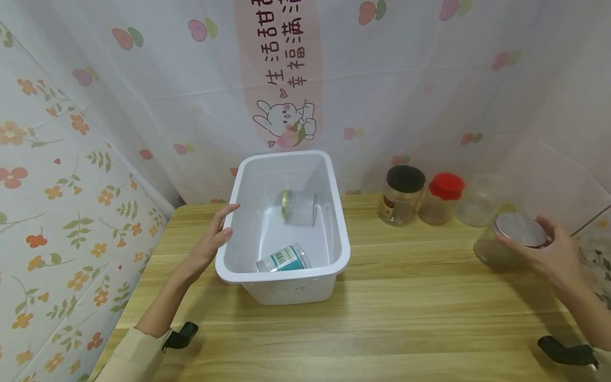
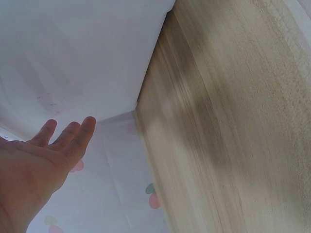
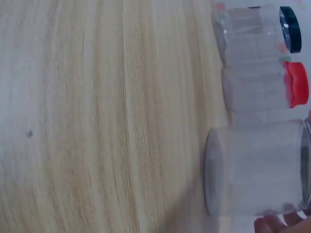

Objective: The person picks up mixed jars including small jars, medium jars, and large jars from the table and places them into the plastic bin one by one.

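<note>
A white plastic basin (image 1: 342, 233) stands on the wooden table. At its left rim is my left hand (image 1: 210, 244), thumb and fingers extended; the left wrist view shows these straight fingers (image 2: 73, 138) beside the outer wall. Inside the basin, a clear jar with a gold lid (image 1: 300, 208) and a clear jar with a teal label (image 1: 288, 259) lie on their sides. Over on the right, my right hand (image 1: 560, 252) grips a clear jar with a silver lid (image 1: 494, 249) around its top. That jar's base is close over the table.
Along the table's back edge stand a black-lidded jar (image 1: 403, 197), a red-lidded jar (image 1: 440, 199) and a pale clear container (image 1: 482, 204). Behind them hangs a printed curtain (image 1: 382, 106). A floral curtain (image 1: 71, 212) borders the left side of the wooden table (image 1: 406, 318).
</note>
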